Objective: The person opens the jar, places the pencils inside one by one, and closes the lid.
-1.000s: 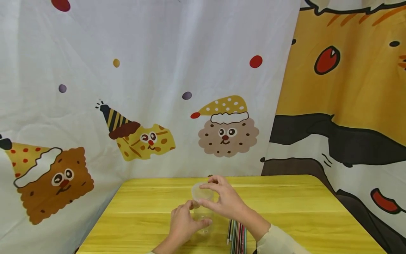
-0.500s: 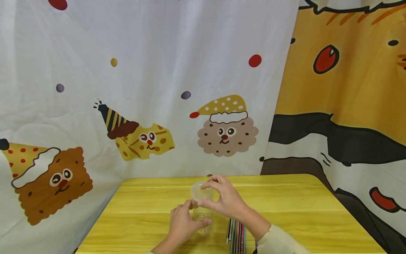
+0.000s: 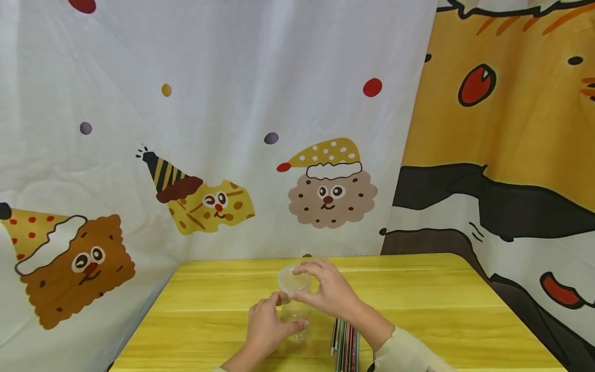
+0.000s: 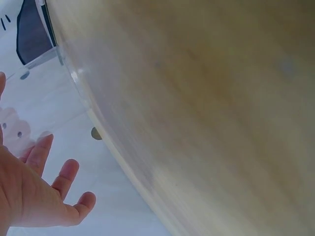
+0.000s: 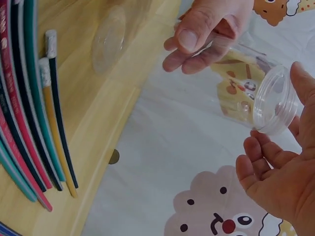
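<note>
A clear plastic jar (image 3: 296, 310) stands roughly upright at the table's middle, a round translucent lid (image 3: 289, 281) at its top. My left hand (image 3: 268, 324) holds the jar's body, thumb on the near side and fingers at the far side. Around the lid's rim, the thumb and fingers of my right hand (image 3: 332, 292) are curled in a grip. The right wrist view shows the ridged clear lid (image 5: 269, 105) between those fingers. In the left wrist view, my left hand (image 4: 37, 189) has several fingers spread beside the see-through wall.
A bundle of pencils (image 3: 347, 346) lies on the yellow wooden table (image 3: 209, 289), just right of the jar and partly under the right forearm. Behind the table's far edge hangs a white curtain (image 3: 223, 103) printed with cartoon biscuits.
The head view has shifted slightly. Both hands keep nearly the same hold on the jar and its lid.
</note>
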Tool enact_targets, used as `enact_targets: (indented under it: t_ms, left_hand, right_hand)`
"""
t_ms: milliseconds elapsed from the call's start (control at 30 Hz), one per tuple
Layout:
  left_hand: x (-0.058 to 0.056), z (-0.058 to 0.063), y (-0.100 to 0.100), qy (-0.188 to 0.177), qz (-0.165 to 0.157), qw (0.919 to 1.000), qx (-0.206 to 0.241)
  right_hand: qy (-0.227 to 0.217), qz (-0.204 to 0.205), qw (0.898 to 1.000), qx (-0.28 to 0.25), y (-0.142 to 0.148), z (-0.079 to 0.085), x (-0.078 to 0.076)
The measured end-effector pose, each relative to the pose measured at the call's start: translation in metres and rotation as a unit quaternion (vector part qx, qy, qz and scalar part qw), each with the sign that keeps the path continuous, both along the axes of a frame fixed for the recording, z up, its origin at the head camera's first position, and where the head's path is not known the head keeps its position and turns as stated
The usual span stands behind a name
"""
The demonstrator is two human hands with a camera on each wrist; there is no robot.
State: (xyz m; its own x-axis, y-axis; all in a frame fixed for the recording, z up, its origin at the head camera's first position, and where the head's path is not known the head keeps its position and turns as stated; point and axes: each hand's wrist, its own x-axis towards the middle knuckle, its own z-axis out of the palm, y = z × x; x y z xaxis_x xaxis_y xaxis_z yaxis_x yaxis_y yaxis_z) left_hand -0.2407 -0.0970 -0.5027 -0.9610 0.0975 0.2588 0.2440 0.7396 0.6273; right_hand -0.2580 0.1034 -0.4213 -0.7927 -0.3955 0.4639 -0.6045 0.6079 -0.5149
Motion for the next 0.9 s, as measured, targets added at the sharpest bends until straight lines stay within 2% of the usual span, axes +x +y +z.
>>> enact_targets:
  t_ms: [267,433,633,767,900]
  left_hand:
    - [0.0,0.0,-0.001,-0.003,-0.004,0.9999,0.014]
    - [-0.001,-0.001,0.001,0.007,-0.008,0.9999,0.01]
    - [-0.001,-0.002,0.003,-0.003,-0.001,0.9999,0.013]
    - [0.0,-0.002,0.001,-0.007,0.007,0.9998,0.016]
    - [0.002,-0.001,0.001,-0.008,0.002,0.9998,0.019]
  right_hand:
    - [-0.025,-0.009,0.998,-0.049,0.0,0.006,-0.001]
    - [-0.047,-0.044,0.996,-0.069,0.025,0.001,-0.011]
    - [-0.067,-0.129,0.989,-0.037,0.1,-0.031,-0.034]
    - [-0.108,-0.19,0.976,0.007,0.163,-0.057,-0.042]
    - [-0.137,-0.241,0.96,0.046,0.22,-0.077,-0.04]
